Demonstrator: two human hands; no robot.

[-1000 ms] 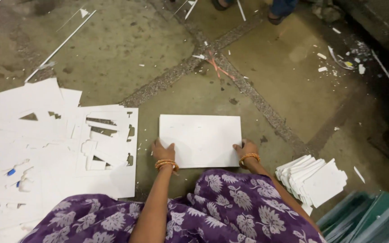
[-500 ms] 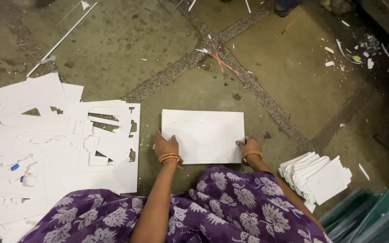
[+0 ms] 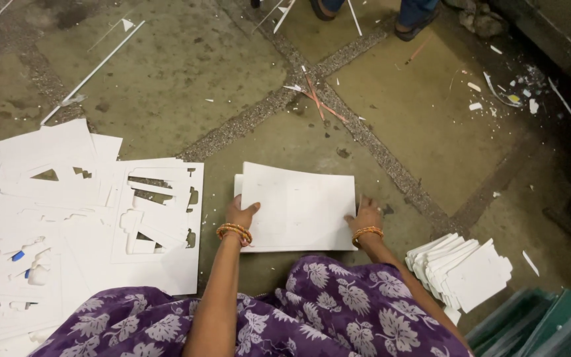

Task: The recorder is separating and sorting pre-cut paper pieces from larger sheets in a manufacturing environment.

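Both hands [image 3: 240,215] [image 3: 367,215] grip white sheets' [image 3: 302,205] side edges.

1. No packages, labels, signs or screens show anywhere in the view.
2. Nothing printed or boxed lies near either hand; the white sheets and cut pieces around them are plain card, not packaging.
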